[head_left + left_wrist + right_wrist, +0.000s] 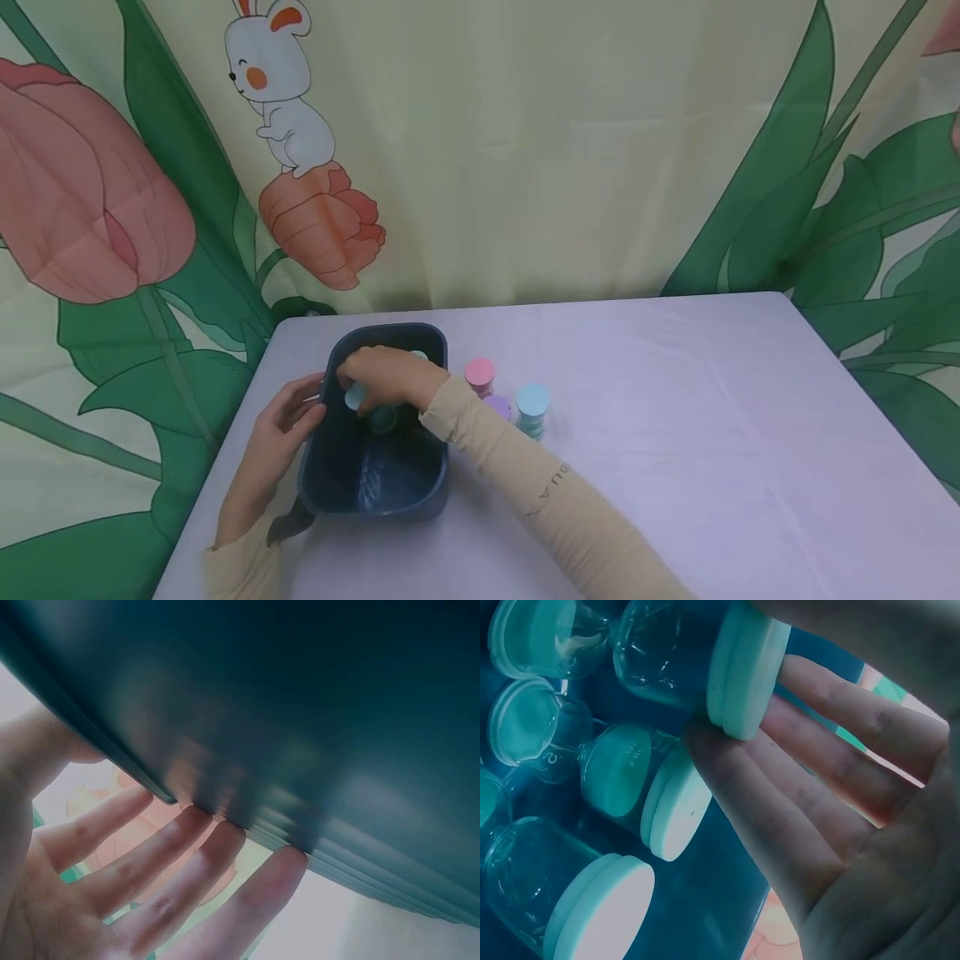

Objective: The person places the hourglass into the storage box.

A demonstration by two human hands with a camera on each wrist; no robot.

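A dark blue bin (405,479) stands on the table's left side. Over its left rim my left hand (273,429) touches the bin, fingers fairly straight against the outer wall in the left wrist view. Inside the bin, my right hand (386,375) pinches the pale cap of a sand timer (746,671) between thumb and fingers. Below it in the right wrist view lie another sand timer (676,802) and a third sand timer (604,907), on their sides with clear bulbs. In the head view, the right hand partly hides the bin's contents.
Just right of the bin, a pink-capped sand timer (479,375), a purple-capped one (498,406) and a light-blue one (532,404) stand on the white-covered table (675,433). My right forearm passes close to them. A printed curtain (525,167) hangs behind.
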